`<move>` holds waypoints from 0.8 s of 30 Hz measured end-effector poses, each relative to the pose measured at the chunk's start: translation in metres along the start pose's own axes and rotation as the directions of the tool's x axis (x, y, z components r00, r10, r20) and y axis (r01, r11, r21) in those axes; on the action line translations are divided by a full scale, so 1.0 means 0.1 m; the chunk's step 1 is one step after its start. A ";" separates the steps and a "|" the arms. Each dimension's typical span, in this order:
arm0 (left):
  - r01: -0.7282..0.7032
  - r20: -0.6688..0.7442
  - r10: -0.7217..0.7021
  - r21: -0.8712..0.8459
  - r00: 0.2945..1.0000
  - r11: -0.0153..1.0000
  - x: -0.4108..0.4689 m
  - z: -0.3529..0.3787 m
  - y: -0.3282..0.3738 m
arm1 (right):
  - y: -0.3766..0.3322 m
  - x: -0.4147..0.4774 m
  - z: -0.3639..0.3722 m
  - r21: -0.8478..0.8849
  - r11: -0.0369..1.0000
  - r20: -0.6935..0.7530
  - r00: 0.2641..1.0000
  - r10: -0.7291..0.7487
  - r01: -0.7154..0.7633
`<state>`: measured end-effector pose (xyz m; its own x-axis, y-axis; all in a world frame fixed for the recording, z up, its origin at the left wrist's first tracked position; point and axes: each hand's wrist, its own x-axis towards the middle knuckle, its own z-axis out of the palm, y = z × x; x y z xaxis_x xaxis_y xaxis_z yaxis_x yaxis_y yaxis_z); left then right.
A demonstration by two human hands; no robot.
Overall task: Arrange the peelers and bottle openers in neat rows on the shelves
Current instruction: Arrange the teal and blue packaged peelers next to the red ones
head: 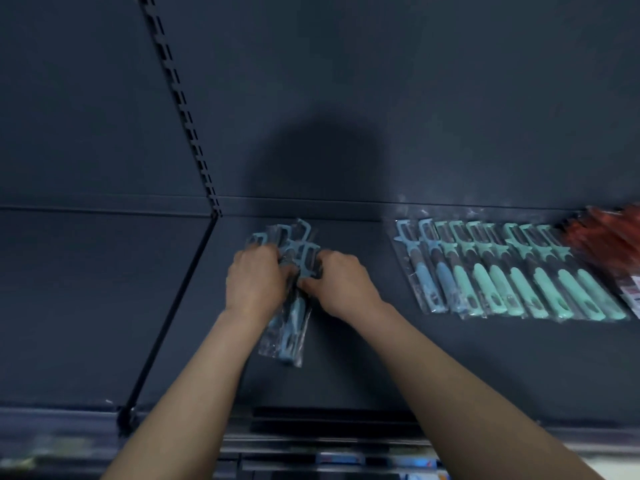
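Both hands (294, 282) grip a bundle of blue peelers (289, 306) on the shelf (346, 358), a neat row of peelers (512, 271) lying right.

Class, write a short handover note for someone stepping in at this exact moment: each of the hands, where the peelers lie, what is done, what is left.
Left hand and right hand: both grip the bundle of blue peelers, loosely fanned, at the shelf left of centre.
Done: a row of peelers, blue then green, lies side by side to the right; blurred red packets sit beyond it.
Left: spread the bundle into a row, probably joining the blue end. No bottle openers can be made out.
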<state>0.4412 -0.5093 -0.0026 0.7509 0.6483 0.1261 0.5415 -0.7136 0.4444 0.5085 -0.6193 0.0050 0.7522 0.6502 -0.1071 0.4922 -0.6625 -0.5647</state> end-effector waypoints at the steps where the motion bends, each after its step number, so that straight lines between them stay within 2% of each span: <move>1: -0.012 0.010 0.013 -0.019 1.000 1.000 0.01 -0.01 -0.02 | -0.02 -0.01 0.00 0.002 1.000 -0.001 1.000 0.005 -0.005; 7: -0.078 0.072 0.076 0.015 0.994 0.997 0.07 -0.07 -0.05 | -0.12 -0.01 0.06 -0.002 0.998 0.077 0.995 0.059 -0.059; 11: -0.068 0.114 0.063 0.038 0.991 0.997 0.08 -0.09 -0.03 | -0.11 0.00 0.04 -0.021 0.990 -0.035 0.990 0.140 -0.141; 17: -0.104 0.158 0.089 0.088 0.983 0.991 0.13 -0.06 0.05 | -0.01 -0.04 -0.04 0.075 0.959 -0.151 0.947 0.283 -0.274; 24: -0.109 0.042 0.106 0.074 0.993 0.991 0.11 -0.09 0.26 | 0.15 -0.05 -0.19 0.099 0.948 -0.316 0.894 0.318 -0.303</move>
<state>0.4602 -0.5181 0.0177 0.8194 0.5570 0.1352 0.4827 -0.7978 0.3612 0.5205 -0.6390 0.0123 0.9675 0.2525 -0.0168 0.1955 -0.7878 -0.5840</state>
